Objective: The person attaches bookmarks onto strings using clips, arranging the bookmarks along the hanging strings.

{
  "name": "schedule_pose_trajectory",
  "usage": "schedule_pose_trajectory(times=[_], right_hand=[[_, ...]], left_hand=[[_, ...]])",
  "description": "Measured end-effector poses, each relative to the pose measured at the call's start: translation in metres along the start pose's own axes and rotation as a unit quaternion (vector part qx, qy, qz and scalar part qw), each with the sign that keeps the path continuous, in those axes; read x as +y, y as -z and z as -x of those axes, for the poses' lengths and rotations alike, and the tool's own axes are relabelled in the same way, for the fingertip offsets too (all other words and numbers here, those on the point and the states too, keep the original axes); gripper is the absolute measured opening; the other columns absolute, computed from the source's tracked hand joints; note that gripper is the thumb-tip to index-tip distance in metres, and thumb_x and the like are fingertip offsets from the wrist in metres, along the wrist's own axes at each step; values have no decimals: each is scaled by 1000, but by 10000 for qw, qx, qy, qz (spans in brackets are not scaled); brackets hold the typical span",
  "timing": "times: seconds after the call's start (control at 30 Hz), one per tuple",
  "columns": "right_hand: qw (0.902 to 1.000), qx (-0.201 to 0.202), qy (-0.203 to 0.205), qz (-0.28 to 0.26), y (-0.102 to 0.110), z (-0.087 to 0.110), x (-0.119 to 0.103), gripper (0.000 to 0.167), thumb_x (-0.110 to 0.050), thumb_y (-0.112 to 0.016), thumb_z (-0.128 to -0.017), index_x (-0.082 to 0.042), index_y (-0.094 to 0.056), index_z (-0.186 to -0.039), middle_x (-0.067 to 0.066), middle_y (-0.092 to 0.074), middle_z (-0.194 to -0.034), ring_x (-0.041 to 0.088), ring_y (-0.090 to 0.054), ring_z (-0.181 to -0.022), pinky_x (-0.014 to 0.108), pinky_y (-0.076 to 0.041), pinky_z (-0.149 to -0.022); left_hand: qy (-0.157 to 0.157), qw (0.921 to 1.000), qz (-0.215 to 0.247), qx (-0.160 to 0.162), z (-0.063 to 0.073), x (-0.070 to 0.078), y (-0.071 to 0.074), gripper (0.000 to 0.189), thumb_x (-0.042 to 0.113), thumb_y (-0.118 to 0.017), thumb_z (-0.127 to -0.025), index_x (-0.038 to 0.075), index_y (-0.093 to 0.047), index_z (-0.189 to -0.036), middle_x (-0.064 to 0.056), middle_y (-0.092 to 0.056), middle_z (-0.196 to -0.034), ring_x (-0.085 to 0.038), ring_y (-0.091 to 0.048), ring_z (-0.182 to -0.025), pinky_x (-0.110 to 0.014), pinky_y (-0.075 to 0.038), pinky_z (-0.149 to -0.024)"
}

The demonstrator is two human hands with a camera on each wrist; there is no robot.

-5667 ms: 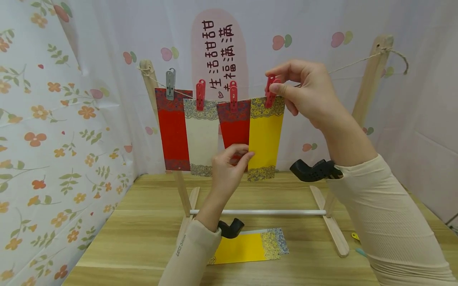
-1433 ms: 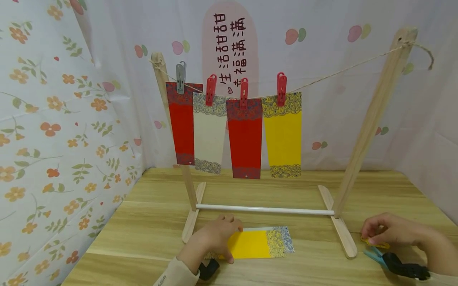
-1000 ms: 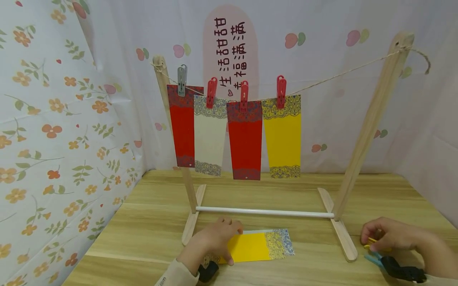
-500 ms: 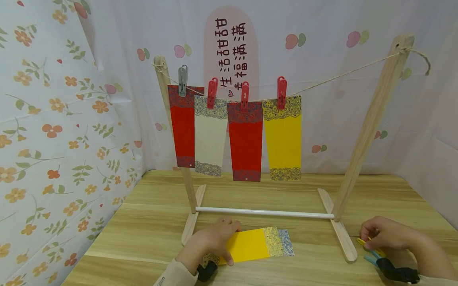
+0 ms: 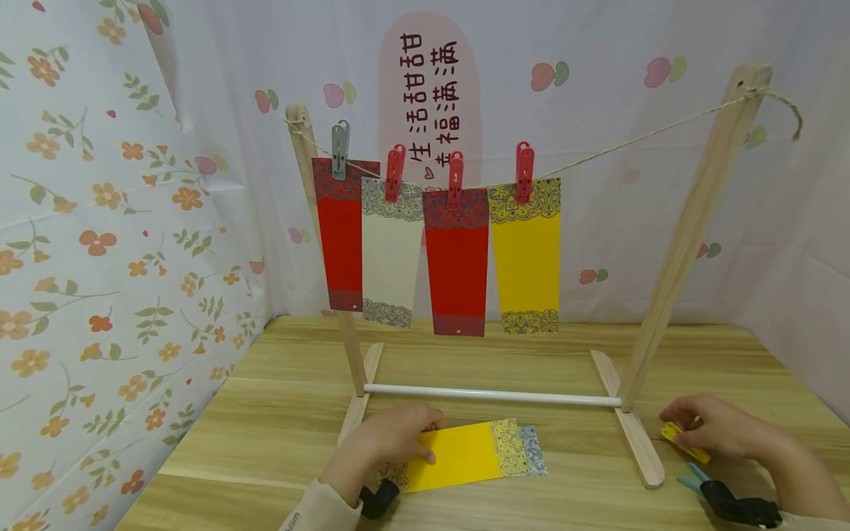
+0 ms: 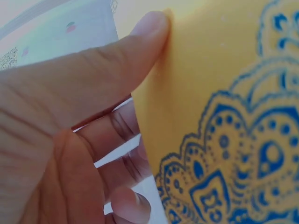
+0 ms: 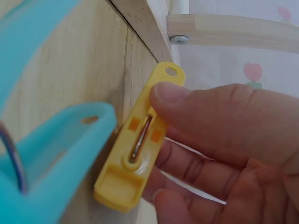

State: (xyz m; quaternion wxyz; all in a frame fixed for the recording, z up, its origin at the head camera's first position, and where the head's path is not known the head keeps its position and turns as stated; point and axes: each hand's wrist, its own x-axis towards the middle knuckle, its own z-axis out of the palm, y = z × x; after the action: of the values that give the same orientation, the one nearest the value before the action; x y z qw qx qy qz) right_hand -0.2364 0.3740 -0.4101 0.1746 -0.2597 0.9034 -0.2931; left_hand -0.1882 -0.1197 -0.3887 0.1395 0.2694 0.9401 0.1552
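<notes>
My left hand [image 5: 392, 442] pinches a yellow paper card [image 5: 458, 453] with a lace-like blue pattern at its ends, thumb on the printed face and fingers behind. Under it a blue-patterned card [image 5: 533, 451] peeks out on the table. At the right, my right hand [image 5: 730, 428] grips a yellow clothespin [image 7: 135, 140] between thumb and fingers. Close beside it lies a light-blue clothespin [image 7: 56, 158]. On the string hang a red card [image 5: 339, 251], a cream card [image 5: 390, 258], another red card [image 5: 457, 273] and a yellow card [image 5: 526, 265], each pinned by a clothespin.
A twine line [image 5: 617, 142] runs between two wooden posts [image 5: 697, 228] joined low by a white rod [image 5: 491, 394]. The right wooden foot [image 5: 640, 450] stands between my hands. Behind is a printed curtain [image 5: 598, 221]; a floral cloth [image 5: 119, 295] hangs at the left.
My right hand has let go of the red clothespin on the hung yellow card, come down and picked up the yellow clothespin. My left hand has moved down and taken the loose yellow card.
</notes>
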Motion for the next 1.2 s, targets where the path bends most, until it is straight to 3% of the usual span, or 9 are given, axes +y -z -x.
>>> schedule_pose_trajectory(times=[0.1, 0.23, 0.33, 0.57, 0.8, 1.03, 1.2], right_hand=[[9998, -80, 189, -81, 2, 0, 3, 26, -3, -65, -92, 16, -62, -110, 1, -67, -99, -12, -49, -82, 20, -47, -64], [9950, -242, 867, -436, 3, 1, 8, 22, 3, -63, -92, 14, -60, -111, -15, -64, -103, -10, -53, -87, 18, -48, -65], [9899, -361, 1137, -767, 3, 2, 9, 23, 7, -58, -94, 13, -57, -115, -18, -63, -106, -7, -56, -89, 19, -50, -66], [9928, -80, 1027, -606, 4, 4, 6, 28, 4, -58, -94, 20, -53, -117, -20, -64, -108, -9, -58, -93, 18, -50, -68], [9954, 608, 734, 98, 1, 5, -5, 31, -4, -64, -94, 12, -59, -120, -21, -65, -108, -13, -53, -93, 17, -48, -67], [9891, 760, 1244, -222, 3, 7, -13, 33, 2, -62, -93, -5, -63, -125, -13, -66, -97, -3, -56, -85, 21, -47, -63], [9892, 833, 1164, -311, 7, 10, -19, 31, 0, -61, -95, -2, -61, -126, -7, -67, -96, -1, -58, -85, 22, -48, -62]], left_hand=[[-140, 9999, 33, 87, -1, 0, 1, 19, 21, -79, -85, 17, -68, -99, 12, -59, -84, -4, -47, -73, -20, -44, -71], [-430, 9989, 6, 179, -3, 0, 2, 10, 20, -75, -88, 17, -68, -94, 12, -54, -77, -3, -44, -69, -18, -40, -66], [-516, 9985, 78, 181, -3, 1, 3, 6, 19, -73, -90, 17, -68, -93, 13, -53, -76, -2, -43, -67, -17, -39, -64], [-681, 9972, 166, 254, -3, 3, 6, 4, 18, -73, -90, 17, -69, -91, 13, -59, -79, 0, -46, -67, -16, -43, -65], [-764, 9964, 306, 211, 3, 5, 13, 4, 17, -72, -91, 16, -69, -88, 13, -58, -78, 0, -45, -66, -16, -43, -64], [-910, 9937, 626, 207, 2, 5, 16, 8, 14, -70, -92, 14, -67, -85, 11, -53, -74, 0, -41, -64, -16, -40, -62], [-1017, 9912, 747, 397, -1, 7, 20, 6, 13, -69, -93, 13, -68, -88, 9, -56, -76, -1, -43, -65, -17, -41, -63]])
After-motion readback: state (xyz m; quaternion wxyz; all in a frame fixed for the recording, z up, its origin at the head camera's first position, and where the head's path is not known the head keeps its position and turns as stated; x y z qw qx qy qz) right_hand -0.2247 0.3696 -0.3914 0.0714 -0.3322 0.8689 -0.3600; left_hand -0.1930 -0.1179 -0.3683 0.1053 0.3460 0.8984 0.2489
